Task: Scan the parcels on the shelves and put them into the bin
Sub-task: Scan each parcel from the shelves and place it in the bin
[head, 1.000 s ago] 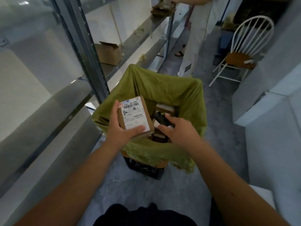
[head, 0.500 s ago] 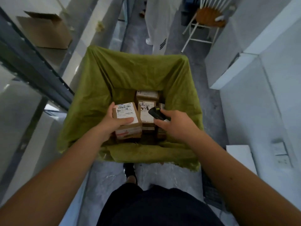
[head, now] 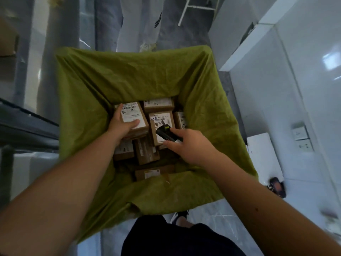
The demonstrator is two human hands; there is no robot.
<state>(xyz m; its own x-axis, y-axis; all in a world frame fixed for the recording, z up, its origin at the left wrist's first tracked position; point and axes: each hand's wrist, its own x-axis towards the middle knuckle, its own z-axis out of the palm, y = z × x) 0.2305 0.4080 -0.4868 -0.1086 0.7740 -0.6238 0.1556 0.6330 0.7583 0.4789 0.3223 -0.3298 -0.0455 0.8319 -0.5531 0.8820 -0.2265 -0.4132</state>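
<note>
A bin lined with green cloth [head: 132,74] fills the middle of the head view, and several brown parcels [head: 160,106] with white labels lie at its bottom. My left hand [head: 121,126] reaches deep inside and grips a small brown parcel [head: 135,115] with a barcode label, thumb across the label, low among the others. My right hand [head: 191,145] hovers inside the bin to the right and holds a black handheld scanner [head: 166,133] over another parcel.
Metal shelving [head: 22,124] runs along the left, with a cardboard box [head: 7,43] on an upper shelf. Another person's white trousers and shoes [head: 147,24] stand beyond the bin. White walls and a white block [head: 262,150] lie to the right.
My head has tilted down over the bin. My left hand has lowered the labelled parcel from rim height to the pile at the bottom. My right hand followed with the scanner.
</note>
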